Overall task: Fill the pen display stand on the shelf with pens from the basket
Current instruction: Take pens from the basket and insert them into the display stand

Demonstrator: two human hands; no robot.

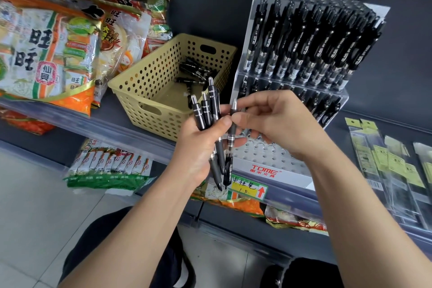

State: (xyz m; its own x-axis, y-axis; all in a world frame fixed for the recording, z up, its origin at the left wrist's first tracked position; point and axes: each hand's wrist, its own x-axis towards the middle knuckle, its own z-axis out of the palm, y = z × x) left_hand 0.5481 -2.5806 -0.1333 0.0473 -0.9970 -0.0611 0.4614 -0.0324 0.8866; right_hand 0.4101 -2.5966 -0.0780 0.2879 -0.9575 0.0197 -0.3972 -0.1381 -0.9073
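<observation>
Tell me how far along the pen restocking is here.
Done: the stand's top tier is packed with black pens, and the middle tier holds more. In hand: the left hand grips a bundle of pens while the right hand pinches a single pen at its edge. Left: the front tier's holes show empty, and several loose pens remain in the basket.

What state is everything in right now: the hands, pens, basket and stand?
Left hand, grips the bundle.
Right hand, pinches one pen near its top.
Bundle, upright, clickers up.
Basket, upright, a few loose pens inside.
Stand, upper rows full, front holes empty.
Snack bags, lying left of the basket.
</observation>
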